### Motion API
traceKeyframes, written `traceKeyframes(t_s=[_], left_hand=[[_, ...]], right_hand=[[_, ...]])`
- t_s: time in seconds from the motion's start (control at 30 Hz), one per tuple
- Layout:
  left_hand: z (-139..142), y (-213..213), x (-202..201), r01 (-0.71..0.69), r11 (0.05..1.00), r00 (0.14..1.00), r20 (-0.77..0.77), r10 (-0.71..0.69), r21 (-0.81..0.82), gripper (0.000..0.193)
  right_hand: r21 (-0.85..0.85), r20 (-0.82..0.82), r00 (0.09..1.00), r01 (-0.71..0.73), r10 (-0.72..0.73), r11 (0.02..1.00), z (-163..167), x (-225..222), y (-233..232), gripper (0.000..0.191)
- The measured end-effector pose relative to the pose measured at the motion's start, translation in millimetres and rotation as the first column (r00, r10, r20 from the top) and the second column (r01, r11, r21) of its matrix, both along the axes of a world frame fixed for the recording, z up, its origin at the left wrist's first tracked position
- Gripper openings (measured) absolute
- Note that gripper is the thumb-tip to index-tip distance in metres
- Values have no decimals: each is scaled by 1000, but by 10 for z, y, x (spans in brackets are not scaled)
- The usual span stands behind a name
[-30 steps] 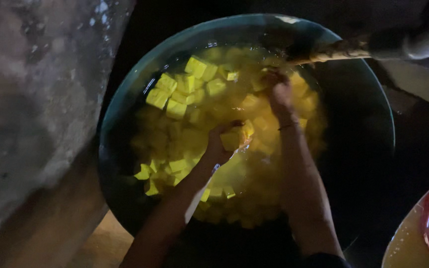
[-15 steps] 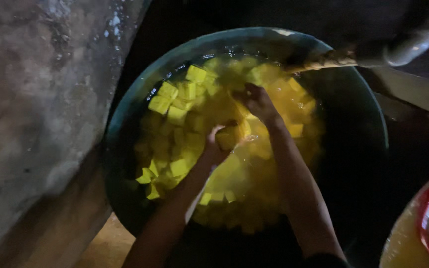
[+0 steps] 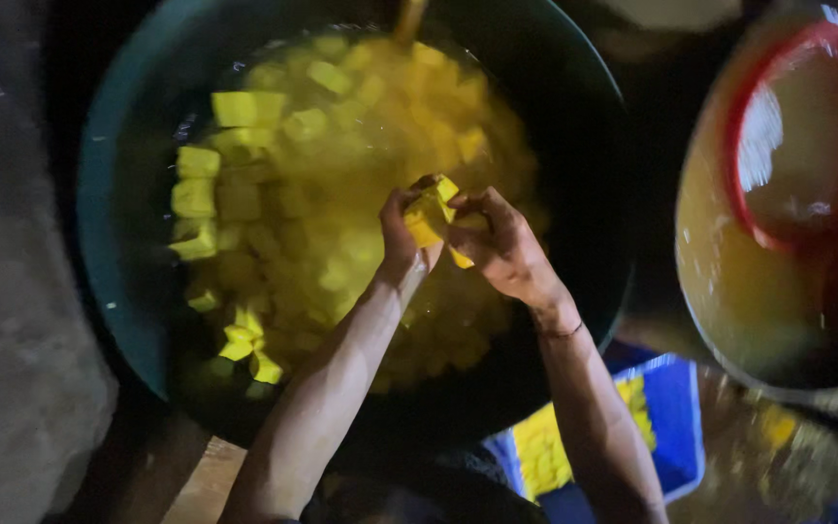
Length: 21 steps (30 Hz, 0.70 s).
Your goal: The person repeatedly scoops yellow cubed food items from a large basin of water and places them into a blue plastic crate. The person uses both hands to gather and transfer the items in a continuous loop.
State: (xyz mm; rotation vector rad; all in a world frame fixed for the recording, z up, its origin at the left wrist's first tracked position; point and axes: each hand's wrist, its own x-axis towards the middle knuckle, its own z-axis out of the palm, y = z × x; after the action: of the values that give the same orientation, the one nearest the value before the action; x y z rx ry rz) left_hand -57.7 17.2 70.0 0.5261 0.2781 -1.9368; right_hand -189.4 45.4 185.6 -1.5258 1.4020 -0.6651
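Observation:
A large dark green basin (image 3: 109,233) holds yellow water and many floating yellow cubes (image 3: 244,204). Above its middle, my left hand (image 3: 402,238) and my right hand (image 3: 504,245) are cupped together, lifted out of the water. Both are closed around a small pile of yellow cubes (image 3: 434,212) held between them. A thin band circles my right wrist.
A second round container (image 3: 720,281) of yellowish liquid with a red bowl (image 3: 797,146) inside stands at the right. A blue and yellow package (image 3: 661,427) lies below it. A rough grey stone surface (image 3: 12,369) runs along the left.
My hands were down in the basin among the cubes; now they have come together and lifted some cubes. The view has shifted right, showing the second container.

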Motion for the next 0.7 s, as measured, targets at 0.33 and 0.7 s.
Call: traceKeyframes(t_s=[0.33,0.7], left_hand=[[490,1548,-1623,276,882,877,-276,-393,-382,48],[1240,2972,-2181,919,278,360,886,-291,-282,96]], right_hand=[[-103,-19,982,187,-190,977,696,-1081,1668,106],[213,-200,346,929,-917,304,-862,-1747,4415,63]])
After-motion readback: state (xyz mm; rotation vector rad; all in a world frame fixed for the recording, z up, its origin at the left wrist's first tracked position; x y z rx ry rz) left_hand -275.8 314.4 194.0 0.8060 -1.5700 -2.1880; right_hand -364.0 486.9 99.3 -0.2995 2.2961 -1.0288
